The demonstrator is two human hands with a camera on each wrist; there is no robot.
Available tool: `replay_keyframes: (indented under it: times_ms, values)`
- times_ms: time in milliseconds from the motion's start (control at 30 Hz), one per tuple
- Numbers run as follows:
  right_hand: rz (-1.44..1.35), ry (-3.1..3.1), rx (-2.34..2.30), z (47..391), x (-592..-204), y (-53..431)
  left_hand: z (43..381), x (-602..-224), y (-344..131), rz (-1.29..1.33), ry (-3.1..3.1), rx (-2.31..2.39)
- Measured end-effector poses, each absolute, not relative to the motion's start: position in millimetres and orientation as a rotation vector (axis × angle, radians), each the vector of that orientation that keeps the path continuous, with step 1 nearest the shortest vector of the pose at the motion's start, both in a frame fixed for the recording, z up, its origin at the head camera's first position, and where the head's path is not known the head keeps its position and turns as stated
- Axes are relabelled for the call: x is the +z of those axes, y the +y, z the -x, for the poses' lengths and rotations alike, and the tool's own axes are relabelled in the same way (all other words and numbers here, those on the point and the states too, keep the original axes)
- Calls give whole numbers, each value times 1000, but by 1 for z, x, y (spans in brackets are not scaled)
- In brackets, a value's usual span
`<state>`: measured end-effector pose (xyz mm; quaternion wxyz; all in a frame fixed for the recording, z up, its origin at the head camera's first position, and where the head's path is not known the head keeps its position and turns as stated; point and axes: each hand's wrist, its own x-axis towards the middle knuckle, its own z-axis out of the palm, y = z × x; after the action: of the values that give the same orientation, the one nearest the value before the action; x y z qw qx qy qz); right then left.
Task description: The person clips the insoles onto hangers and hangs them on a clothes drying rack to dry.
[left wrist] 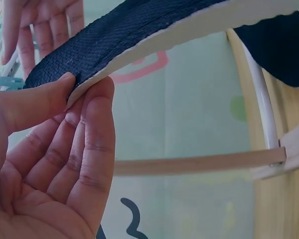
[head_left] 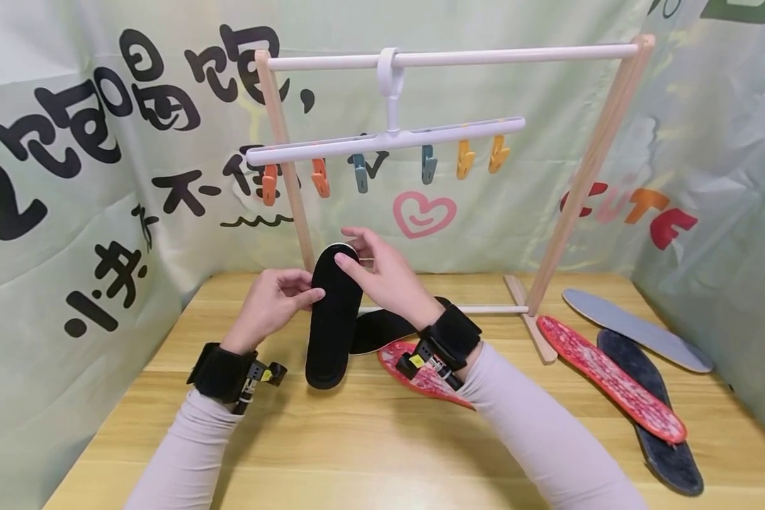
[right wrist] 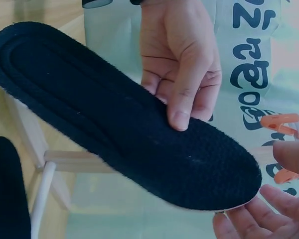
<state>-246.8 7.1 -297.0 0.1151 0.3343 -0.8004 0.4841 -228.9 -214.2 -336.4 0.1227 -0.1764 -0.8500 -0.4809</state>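
Note:
A black insole (head_left: 334,319) with a pale underside is held upright above the table. My left hand (head_left: 277,304) pinches its side edge, thumb on the black face and fingers behind, as the left wrist view shows. By the insole's upper tip is my right hand (head_left: 385,273). In the right wrist view its thumb stands apart from the black face, while the fingers (right wrist: 251,216) are at the tip's edge; whether they touch it I cannot tell. Below, a second black insole (head_left: 382,330) lies on the table, beside a red patterned insole (head_left: 398,365) partly hidden by my right wrist.
Behind my hands stands a wooden rack with a white top bar (head_left: 516,54). From it hangs a white hanger (head_left: 331,149) bearing orange, blue-grey and yellow clips (head_left: 465,159). At right lie a red insole (head_left: 612,379), a dark insole (head_left: 669,460) and a grey insole (head_left: 637,329).

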Motion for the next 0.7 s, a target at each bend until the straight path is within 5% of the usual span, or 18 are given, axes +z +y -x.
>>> replay_keyframes:
  times_ms: [700]
  values:
    - [-1012,-2270,1421,251,-273,-44,237,-337,-251,405,-2512,-1416]
